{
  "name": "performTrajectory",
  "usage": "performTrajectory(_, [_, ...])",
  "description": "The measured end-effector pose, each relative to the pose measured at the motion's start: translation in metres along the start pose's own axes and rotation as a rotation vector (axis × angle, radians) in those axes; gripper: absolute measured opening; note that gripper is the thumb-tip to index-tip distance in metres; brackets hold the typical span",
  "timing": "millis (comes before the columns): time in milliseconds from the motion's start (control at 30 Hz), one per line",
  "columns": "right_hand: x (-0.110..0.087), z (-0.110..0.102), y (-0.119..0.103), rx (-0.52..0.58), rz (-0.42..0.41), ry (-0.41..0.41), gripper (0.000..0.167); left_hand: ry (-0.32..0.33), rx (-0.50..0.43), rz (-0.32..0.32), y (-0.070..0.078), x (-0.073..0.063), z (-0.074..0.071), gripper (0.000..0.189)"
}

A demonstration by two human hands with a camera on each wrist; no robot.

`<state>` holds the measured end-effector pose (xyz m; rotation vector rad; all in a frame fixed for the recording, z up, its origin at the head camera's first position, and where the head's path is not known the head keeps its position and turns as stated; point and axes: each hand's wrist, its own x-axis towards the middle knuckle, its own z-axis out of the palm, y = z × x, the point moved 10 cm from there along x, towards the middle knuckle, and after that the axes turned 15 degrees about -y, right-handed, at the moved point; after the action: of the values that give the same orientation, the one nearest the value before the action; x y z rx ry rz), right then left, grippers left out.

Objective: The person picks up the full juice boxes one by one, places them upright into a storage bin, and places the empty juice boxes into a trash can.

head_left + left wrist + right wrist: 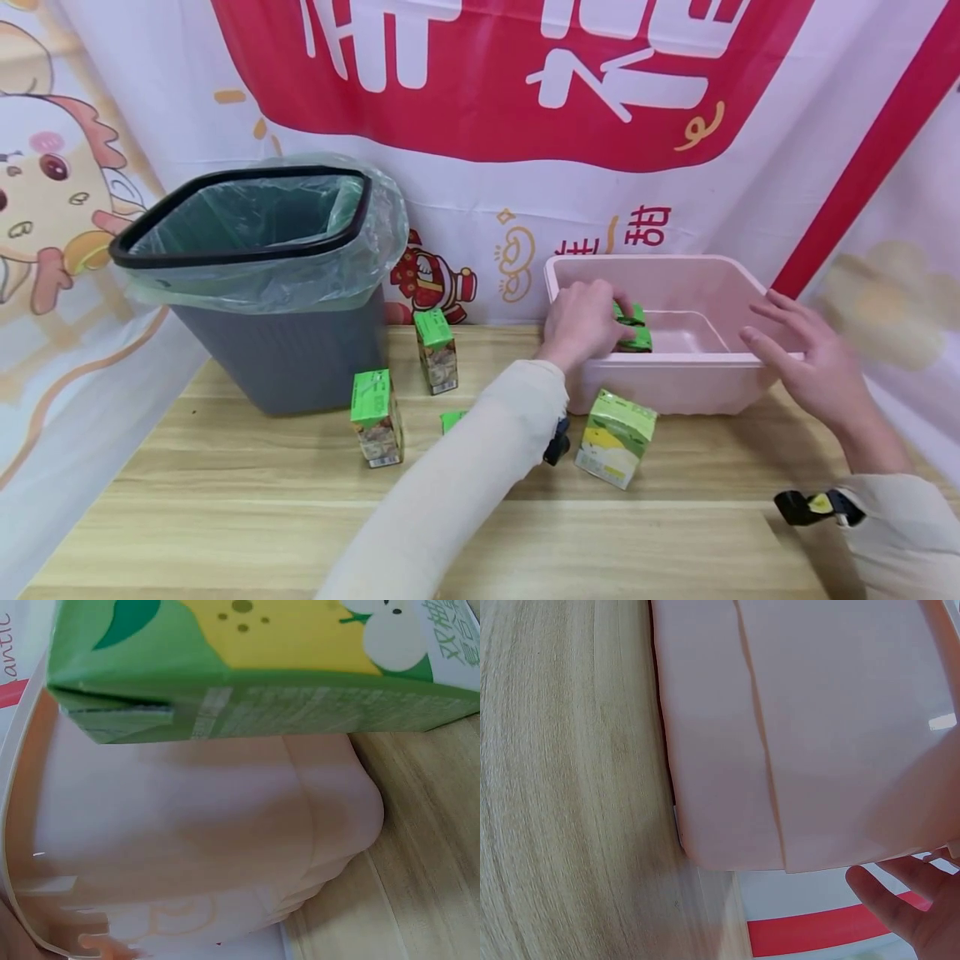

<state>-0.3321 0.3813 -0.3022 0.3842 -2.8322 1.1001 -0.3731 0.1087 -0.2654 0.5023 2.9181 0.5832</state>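
My left hand (588, 325) reaches over the left part of the pink plastic bin (675, 383). Its thumb and fingers pinch a small green-topped drink carton (636, 340) inside the bin, and another green top shows just behind it. The fingers partly hide both. At the bin's right rim is my right hand (817, 367), its fingers spread and holding nothing. In the right wrist view, these fingers (885, 900) appear beside the bin's end. A green-and-yellow juice carton (617, 437) stands in front of the bin and fills the top of the left wrist view.
Two green-topped cartons, one nearer (377, 417) and one farther back (437, 350), stand on the wooden table (247, 517). My left sleeve mostly covers another green top (452, 419). A grey trash can (300, 358) with a clear liner stands at left. Behind hangs a printed cloth (480, 217).
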Motion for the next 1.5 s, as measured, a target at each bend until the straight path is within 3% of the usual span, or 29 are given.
performTrajectory(200, [0.001, 0.002, 0.0, -0.003, 0.007, -0.007, 0.063, 0.022, -0.025, 0.03, 0.001, -0.002, -0.003, 0.018])
performTrajectory(467, [0.0, 0.002, 0.0, -0.006, -0.003, 0.0, 0.062, 0.011, -0.224, 0.084, 0.002, -0.015, -0.012, 0.02])
performTrajectory(633, [-0.001, 0.0, 0.001, -0.007, 0.005, 0.002, 0.063, 0.028, -0.286, 0.086, 0.006, -0.034, -0.022, 0.022])
performTrajectory(767, [-0.002, 0.0, 0.0, -0.011, 0.005, 0.002, 0.064, 0.062, -0.431, 0.098, 0.002, -0.054, -0.029, 0.025])
performTrajectory(900, [-0.002, 0.0, -0.001, -0.012, 0.002, 0.004, 0.063, 0.112, -0.597, 0.141, -0.003, -0.075, -0.034, 0.025])
performTrajectory(1033, [-0.001, 0.001, 0.0, -0.007, 0.003, 0.002, 0.063, 0.149, -0.677, 0.206, -0.006, -0.096, -0.037, 0.026])
performTrajectory(1167, [0.0, 0.001, 0.0, -0.005, 0.002, 0.002, 0.063, 0.172, -0.75, 0.275, -0.006, -0.113, -0.034, 0.027])
performTrajectory(1300, [0.0, 0.001, -0.001, -0.006, 0.002, 0.001, 0.063, 0.197, -0.819, 0.299, -0.007, -0.123, -0.024, 0.028])
performTrajectory(1500, [-0.002, 0.0, -0.002, -0.006, -0.004, 0.009, 0.062, 0.212, -0.807, 0.349, -0.006, -0.13, -0.002, 0.032])
